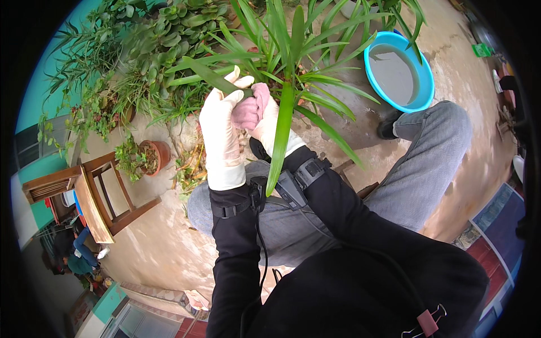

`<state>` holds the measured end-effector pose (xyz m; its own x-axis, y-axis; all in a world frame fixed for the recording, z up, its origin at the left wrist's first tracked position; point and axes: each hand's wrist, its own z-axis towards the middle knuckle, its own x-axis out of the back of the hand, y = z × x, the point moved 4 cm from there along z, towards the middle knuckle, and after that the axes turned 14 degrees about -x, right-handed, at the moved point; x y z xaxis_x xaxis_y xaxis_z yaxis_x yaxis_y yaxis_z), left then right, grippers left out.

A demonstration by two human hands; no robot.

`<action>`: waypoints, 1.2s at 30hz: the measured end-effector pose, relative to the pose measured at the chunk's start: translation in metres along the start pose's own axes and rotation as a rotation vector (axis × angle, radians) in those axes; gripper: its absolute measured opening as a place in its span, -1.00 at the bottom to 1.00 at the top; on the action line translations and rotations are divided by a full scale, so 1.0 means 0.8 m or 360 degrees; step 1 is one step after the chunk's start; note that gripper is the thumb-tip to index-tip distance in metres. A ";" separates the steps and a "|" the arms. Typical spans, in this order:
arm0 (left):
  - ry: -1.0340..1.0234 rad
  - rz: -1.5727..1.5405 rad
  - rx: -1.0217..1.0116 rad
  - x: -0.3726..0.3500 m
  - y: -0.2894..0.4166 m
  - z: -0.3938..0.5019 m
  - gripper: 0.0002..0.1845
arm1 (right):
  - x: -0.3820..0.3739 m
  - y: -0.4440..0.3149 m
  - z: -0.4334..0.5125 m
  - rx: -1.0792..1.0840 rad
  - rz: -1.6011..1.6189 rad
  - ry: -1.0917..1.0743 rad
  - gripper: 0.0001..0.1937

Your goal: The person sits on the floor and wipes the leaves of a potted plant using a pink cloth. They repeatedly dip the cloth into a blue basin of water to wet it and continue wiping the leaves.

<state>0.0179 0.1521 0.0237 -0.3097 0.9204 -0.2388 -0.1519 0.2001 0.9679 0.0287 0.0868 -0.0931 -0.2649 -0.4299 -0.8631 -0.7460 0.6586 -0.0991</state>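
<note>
My left hand [222, 126], in a white glove, pinches a long dark green strap leaf [213, 78] between thumb and fingers. A folded pink cloth [250, 110] is in my right hand [268, 124], which is gloved too and largely covered by it. The leaf runs down to the cloth, where its lower part is hidden. Both hands are close together, beside a potted plant with strap-like leaves [291, 63]. One broad bright leaf [281, 135] hangs in front of my right wrist.
A blue basin [427, 91] of cloudy water stands at the upper right, near my knee. Dense potted greenery [165, 46] fills the upper left. On the left are a terracotta pot [162, 157] and a wooden chair [95, 203]. Another person [82, 249] is at the far left.
</note>
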 end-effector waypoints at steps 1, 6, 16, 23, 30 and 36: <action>-0.0009 0.0032 -0.0071 0.000 0.015 0.000 -0.58 | -0.011 0.008 -0.002 0.0053 0.0008 -0.0069 -0.64; 0.0027 0.0115 -0.0406 0.016 0.074 -0.005 -0.60 | -0.059 0.038 0.010 -0.0019 0.0149 -0.0351 -0.63; 0.0372 0.0171 -0.0753 0.074 0.131 -0.019 -0.49 | -0.089 0.073 0.010 -0.0318 -0.0154 -0.0709 -0.73; 0.0431 0.0066 -0.0665 0.099 0.081 -0.009 -0.56 | 0.000 0.056 -0.023 -0.0454 -0.0038 -0.0776 -0.77; 0.0257 0.0023 0.0065 0.069 -0.032 0.045 -0.38 | 0.039 0.024 -0.027 -0.0318 -0.0655 -0.0769 -0.84; 0.0154 -0.0246 0.0239 0.046 -0.075 0.105 -0.63 | 0.008 0.005 -0.041 -0.0145 -0.0344 0.0013 -0.83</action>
<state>0.0944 0.2020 -0.0369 -0.3830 0.8400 -0.3844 -0.0652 0.3905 0.9183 0.0036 0.0663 -0.0830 -0.0975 -0.5604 -0.8225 -0.8379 0.4922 -0.2360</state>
